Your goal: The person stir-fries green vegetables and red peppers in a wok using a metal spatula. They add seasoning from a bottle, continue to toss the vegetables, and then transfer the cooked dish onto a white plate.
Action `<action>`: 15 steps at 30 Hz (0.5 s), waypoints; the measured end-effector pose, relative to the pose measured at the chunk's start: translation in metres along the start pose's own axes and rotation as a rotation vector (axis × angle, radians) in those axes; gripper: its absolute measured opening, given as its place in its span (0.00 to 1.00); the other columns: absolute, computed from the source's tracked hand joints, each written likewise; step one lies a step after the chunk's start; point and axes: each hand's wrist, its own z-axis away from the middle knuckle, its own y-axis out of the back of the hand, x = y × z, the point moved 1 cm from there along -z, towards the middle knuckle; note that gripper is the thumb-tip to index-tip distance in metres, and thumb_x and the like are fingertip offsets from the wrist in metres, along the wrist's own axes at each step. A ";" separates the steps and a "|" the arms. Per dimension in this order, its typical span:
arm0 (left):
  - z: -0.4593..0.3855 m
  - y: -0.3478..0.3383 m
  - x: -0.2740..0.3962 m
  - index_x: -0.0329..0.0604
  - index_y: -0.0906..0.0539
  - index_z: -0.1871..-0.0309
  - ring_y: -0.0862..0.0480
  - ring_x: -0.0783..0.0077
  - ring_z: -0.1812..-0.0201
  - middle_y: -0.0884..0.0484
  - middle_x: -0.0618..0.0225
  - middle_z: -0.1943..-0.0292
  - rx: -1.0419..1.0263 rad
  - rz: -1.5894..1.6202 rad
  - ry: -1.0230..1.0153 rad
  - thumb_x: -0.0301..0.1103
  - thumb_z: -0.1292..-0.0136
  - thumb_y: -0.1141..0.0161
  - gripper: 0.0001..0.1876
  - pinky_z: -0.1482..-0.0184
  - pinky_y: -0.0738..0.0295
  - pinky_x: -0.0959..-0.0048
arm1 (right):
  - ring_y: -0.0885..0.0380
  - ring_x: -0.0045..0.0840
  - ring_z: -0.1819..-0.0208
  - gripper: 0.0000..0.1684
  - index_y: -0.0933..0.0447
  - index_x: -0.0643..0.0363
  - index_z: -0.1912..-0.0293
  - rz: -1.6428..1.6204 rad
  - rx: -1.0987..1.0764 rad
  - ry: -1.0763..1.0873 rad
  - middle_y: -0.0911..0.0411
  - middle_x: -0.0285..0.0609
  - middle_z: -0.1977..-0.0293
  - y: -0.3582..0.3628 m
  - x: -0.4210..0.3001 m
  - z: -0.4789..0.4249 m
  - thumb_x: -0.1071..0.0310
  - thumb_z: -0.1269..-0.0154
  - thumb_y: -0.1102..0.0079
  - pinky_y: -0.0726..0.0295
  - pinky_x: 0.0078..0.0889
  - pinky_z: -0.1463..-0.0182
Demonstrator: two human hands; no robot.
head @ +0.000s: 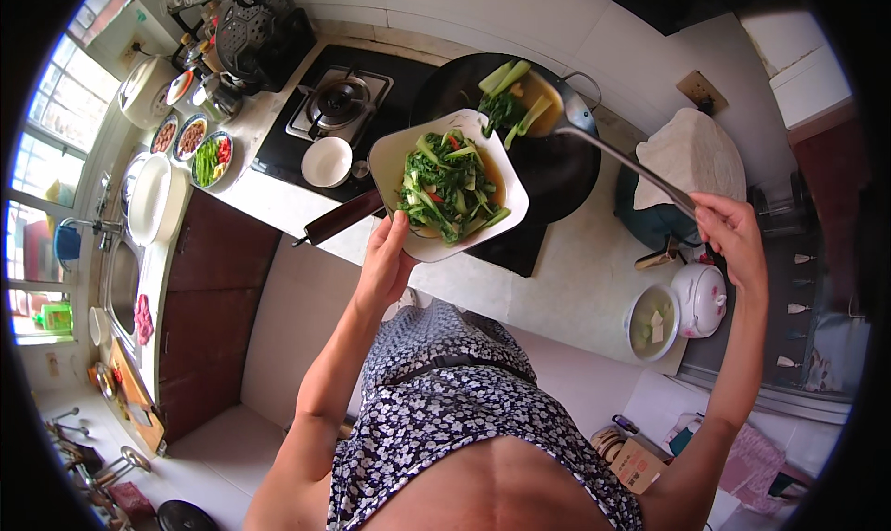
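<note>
My left hand (388, 259) grips the near left edge of a square white dish (480, 242) with its thumb on the rim. Cooked leafy greens (452, 183) with red pepper bits lie heaped in brown liquid in the dish. In my right hand (731, 235) is the handle of a metal ladle (626, 162). The ladle's bowl rests low over the black wok (564, 183), beside more greens (502, 106) and brown sauce. The dish is over the wok's near left part and hides some of it. The wok's dark handle (344, 218) points to the left below the dish.
A small white bowl (327, 162) sits near the gas burner (339, 103). Plates of cut peppers (212, 158) and chopped meat (191, 137) stand on the left counter near the sink (124, 280). At right are a bowl of soup (651, 322), a lidded white pot (698, 301) and a cloth-covered container (689, 158).
</note>
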 end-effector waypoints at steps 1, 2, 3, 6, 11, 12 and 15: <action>-0.002 -0.001 0.000 0.33 0.32 0.38 0.20 0.65 0.46 0.23 0.57 0.44 -0.005 0.002 0.007 0.46 0.25 0.53 0.24 0.44 0.22 0.66 | 0.35 0.07 0.78 0.15 0.20 0.67 0.50 0.009 -0.018 -0.010 0.26 0.29 0.77 -0.005 -0.004 0.004 0.71 0.35 0.40 0.41 0.12 0.77; -0.004 -0.002 -0.001 0.33 0.33 0.38 0.20 0.65 0.46 0.23 0.57 0.44 -0.005 0.011 0.006 0.46 0.25 0.53 0.24 0.44 0.22 0.66 | 0.35 0.07 0.77 0.15 0.20 0.67 0.50 0.018 -0.037 -0.021 0.26 0.30 0.77 -0.010 -0.011 0.009 0.71 0.35 0.40 0.40 0.12 0.76; -0.006 -0.003 -0.001 0.33 0.33 0.38 0.20 0.65 0.46 0.23 0.57 0.44 -0.005 0.019 0.005 0.46 0.25 0.53 0.24 0.44 0.22 0.66 | 0.34 0.07 0.77 0.15 0.20 0.67 0.51 0.026 -0.055 -0.031 0.26 0.30 0.77 -0.016 -0.016 0.011 0.72 0.35 0.41 0.39 0.12 0.76; -0.007 -0.003 -0.002 0.34 0.32 0.38 0.20 0.66 0.45 0.23 0.58 0.44 -0.015 0.030 0.003 0.44 0.25 0.54 0.23 0.43 0.22 0.65 | 0.31 0.09 0.73 0.14 0.20 0.69 0.51 0.077 -0.116 0.032 0.23 0.31 0.73 -0.030 -0.024 0.014 0.74 0.35 0.41 0.32 0.14 0.69; -0.007 -0.003 -0.003 0.35 0.32 0.38 0.21 0.67 0.44 0.23 0.59 0.43 -0.022 0.038 0.008 0.44 0.25 0.54 0.22 0.42 0.23 0.64 | 0.26 0.14 0.72 0.13 0.19 0.67 0.53 0.308 -0.075 0.137 0.18 0.38 0.71 -0.046 -0.044 0.020 0.74 0.38 0.39 0.27 0.20 0.65; -0.007 -0.001 -0.005 0.35 0.32 0.38 0.21 0.68 0.44 0.23 0.59 0.43 -0.022 0.041 0.011 0.44 0.25 0.54 0.22 0.42 0.23 0.64 | 0.25 0.16 0.72 0.13 0.19 0.67 0.54 0.358 -0.045 0.191 0.18 0.40 0.71 -0.047 -0.049 0.022 0.75 0.39 0.39 0.27 0.21 0.66; -0.008 0.001 -0.008 0.35 0.33 0.37 0.21 0.67 0.44 0.23 0.59 0.43 -0.017 0.038 0.019 0.45 0.25 0.54 0.23 0.42 0.23 0.65 | 0.23 0.23 0.73 0.13 0.18 0.66 0.55 0.490 0.034 0.329 0.19 0.46 0.71 -0.050 -0.063 0.028 0.76 0.42 0.39 0.26 0.24 0.67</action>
